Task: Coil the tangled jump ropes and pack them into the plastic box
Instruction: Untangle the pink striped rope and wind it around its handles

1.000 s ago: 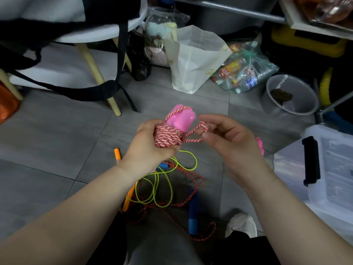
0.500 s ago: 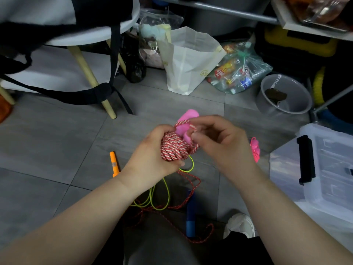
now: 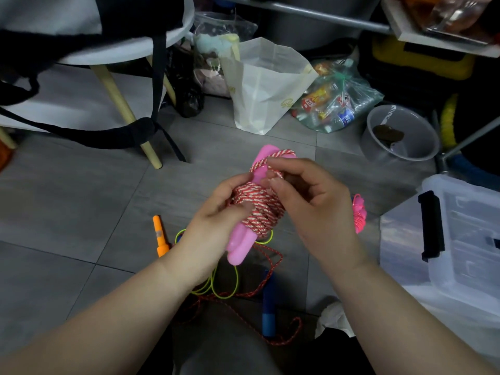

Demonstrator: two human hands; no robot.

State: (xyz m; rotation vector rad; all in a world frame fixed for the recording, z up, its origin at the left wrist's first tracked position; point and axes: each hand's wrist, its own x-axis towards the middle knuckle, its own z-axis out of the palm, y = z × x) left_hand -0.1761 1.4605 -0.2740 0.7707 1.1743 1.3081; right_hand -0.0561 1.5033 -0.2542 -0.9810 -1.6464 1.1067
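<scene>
Gripping the nearly wound striped rope [image 3: 259, 209] in our left hand [image 3: 213, 226], we pinch its last loop with our right hand [image 3: 311, 201]; a green rope [image 3: 236, 281] and a red rope [image 3: 280, 257] lie tangled below, outside the plastic box [image 3: 460, 239].

A rope [image 3: 259, 209] striped red and white was seen on pink handles [image 3: 239, 244]. A yellow-green cord [image 3: 237, 280], an orange handle [image 3: 159, 236] and a blue handle [image 3: 268, 307] were noted on a grey floor [image 3: 81, 207].

Dim grey tiled floor [image 3: 81, 201], white wooden-legged stool [image 3: 173, 36] behind
</scene>
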